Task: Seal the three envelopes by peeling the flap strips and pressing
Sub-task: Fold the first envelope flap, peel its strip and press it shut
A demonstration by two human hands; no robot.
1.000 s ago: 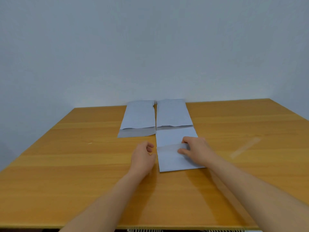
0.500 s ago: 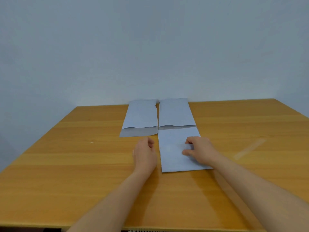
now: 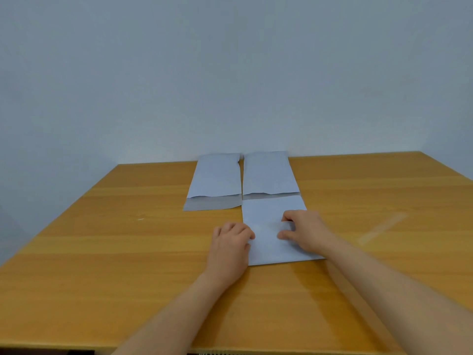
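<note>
On the wooden bench [image 3: 102,252], the right hand [image 3: 304,233] presses curled fingertips onto the near pale-blue paper envelope [image 3: 266,249], its long axis running away from the person; the left hand [image 3: 229,248], loosely curled and holding nothing, touches its left edge.

Soft, even light filled the room, leaving the pale wall [image 3: 230,73] a flat blue-grey that darkened toward the corners at 10 and 2 o'clock. A faint glossy streak [image 3: 381,229] glared on the wooden table [image 3: 102,252] at 3 o'clock. Diffuse shadows fell beneath both forearms, the deeper one [image 3: 340,290] under the right arm toward 5 o'clock. The wide lens bowed the table's edges and stretched the arms at the lower border. Focus was fair in the centre, though the paper's texture looked smeared and compressed.
</note>
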